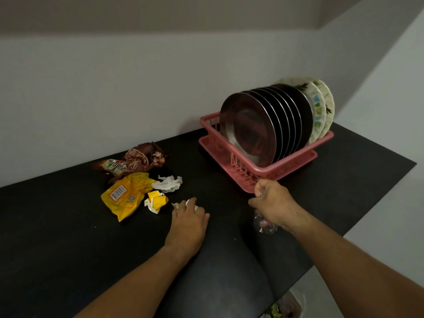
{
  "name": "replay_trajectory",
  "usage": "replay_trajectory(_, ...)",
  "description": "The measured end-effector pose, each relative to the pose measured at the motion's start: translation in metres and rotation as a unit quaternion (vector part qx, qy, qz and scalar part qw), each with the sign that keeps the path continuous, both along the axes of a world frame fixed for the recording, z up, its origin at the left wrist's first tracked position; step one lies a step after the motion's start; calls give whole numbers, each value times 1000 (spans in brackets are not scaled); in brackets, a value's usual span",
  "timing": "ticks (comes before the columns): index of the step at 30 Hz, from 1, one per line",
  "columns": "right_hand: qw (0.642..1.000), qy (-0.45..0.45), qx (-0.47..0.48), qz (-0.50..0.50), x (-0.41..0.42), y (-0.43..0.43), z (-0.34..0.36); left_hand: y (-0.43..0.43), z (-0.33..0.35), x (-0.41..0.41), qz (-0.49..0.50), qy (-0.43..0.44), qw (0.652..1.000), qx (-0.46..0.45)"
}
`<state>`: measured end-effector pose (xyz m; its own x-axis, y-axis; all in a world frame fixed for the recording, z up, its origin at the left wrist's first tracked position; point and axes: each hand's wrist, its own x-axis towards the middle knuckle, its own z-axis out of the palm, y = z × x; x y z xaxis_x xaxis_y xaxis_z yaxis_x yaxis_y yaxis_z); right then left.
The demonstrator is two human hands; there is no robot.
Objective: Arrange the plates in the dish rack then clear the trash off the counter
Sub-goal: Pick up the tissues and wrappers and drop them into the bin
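Left hand (189, 216) gripping crumpled tissue (182, 204), on counter (68, 226)

Dish rack (241, 173) on counter (68, 237), right of centre, with plates (250, 127) on edge in a row inside. Left of centre: snack wrappers (137, 159) behind barcoded packet (124, 196), tissue (168, 183) to its right. Left hand (189, 223) grips paper scrap (176, 205) mid-frame. Right hand (273, 203), holding plastic film (263, 223), is before the rack's near corner.

Left grip (189, 220) curls over crumpled tissue (177, 205); right grip (273, 200) clutches clear wrapper (263, 224).
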<state>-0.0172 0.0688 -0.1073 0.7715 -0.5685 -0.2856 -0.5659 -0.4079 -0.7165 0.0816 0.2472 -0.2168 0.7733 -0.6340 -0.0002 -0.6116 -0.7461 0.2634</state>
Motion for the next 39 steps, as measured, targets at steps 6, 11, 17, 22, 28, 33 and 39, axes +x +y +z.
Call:
replay_trajectory(6,999,-5,28,17,-3,10,-1,2,11,-2,-61,-27,997,34)
replay_trajectory(11,997,-51,-65,-11,-15,15,6,-5,34,-14,-45,-4,999,23)
replay_trajectory(17,994,60,-61,70,-53,-9,10,-25,67,-36,-60,46,996,-49)
replay_trajectory(22,995,26,-84,40,-97,-49,6,-60,86,-69,-68,85,991,-83)
replay_trajectory(28,999,14,-24,41,-168,-106,-5,-121,93,-146,-80,160,980,-88)
replay_trajectory(33,990,11,-112,83,-220,-155,-33,-168,68,-211,-98,111,984,-99)
replay_trajectory(39,992,70,-93,45,-261,-179,-99,-191,-8,-262,-64,136,986,-79)
